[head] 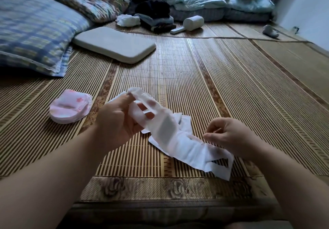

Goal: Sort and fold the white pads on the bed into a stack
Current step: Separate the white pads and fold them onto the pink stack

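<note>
Step in hand read as straightening one long white crumpled fabric pad before folding it. Left hand was curled round the pad's far end, fingers caught in a loop of it, holding it above the brown woven bamboo mat on the bed. The pad sagged from there down to the right, with its near end resting on the mat close to the bed edge.

Right hand sat over the pad's lower stretch, fingers loosely curled, thumb tip at the pad's edge. Couldn't tell whether it was actually pinching.

More flat white pads lay on the mat directly under the held one. No white stack was visible, so I judged this early in the task.

To do it well, the right hand needed a firm pinch on the loose near end. Next: pull the twist out until the strip lay flat, then fold end to end with edges matched. Risk was the lower pads snagging and dragging along.

Small pile of round pink star-printed pads sat to the left, well apart. Best kept separate.
</note>
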### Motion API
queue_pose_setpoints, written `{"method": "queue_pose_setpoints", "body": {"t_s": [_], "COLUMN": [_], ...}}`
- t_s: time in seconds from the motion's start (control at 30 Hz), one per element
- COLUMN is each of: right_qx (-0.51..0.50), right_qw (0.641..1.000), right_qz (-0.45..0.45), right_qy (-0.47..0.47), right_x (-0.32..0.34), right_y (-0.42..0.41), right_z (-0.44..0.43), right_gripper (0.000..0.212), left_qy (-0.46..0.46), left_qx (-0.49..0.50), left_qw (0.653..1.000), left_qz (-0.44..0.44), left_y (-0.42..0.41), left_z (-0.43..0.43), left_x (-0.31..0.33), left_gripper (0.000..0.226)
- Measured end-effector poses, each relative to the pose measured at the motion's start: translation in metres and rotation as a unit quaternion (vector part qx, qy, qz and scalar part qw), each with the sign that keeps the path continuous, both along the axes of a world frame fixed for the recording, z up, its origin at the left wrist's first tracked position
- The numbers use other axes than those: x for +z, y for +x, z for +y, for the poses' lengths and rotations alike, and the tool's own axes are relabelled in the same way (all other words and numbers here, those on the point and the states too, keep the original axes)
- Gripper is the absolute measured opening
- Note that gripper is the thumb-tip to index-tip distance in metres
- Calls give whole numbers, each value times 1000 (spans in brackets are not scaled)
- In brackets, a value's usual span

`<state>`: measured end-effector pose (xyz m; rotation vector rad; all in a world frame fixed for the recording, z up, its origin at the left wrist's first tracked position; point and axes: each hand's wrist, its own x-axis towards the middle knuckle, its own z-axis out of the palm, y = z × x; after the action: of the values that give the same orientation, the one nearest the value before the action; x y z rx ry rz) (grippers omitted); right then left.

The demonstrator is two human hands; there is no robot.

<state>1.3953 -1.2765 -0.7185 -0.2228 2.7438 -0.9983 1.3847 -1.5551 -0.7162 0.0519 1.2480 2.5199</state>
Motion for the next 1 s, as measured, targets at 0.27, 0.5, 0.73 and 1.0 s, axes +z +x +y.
{"method": "queue_pose_setpoints", "body": {"t_s": [0.27,0.5,0.73,1.0], "right_qx": [107,148,24,-154], "right_qw": [984,973,958,951], "right_qz": [-60,-158,-204,-202], "right_qy": [-128,-80,-202,-173], "right_x": [-2,-1,7,2], "right_y": [-3,-5,-15,-27], "right_z": [-53,-39,-2,18], "right_gripper": [59,11,24,23], "left_qy": [48,146,43,-268], "left_qx": [-112,49,142,114], "left_qw": [992,987,976,925], "left_qz": [34,-49,-161,-243], "left_y": [2,0,-3,4], "left_z": [10,-12,-38,-53], "left_x": [11,16,0,-16], "left_gripper": [49,36,35,26]}}
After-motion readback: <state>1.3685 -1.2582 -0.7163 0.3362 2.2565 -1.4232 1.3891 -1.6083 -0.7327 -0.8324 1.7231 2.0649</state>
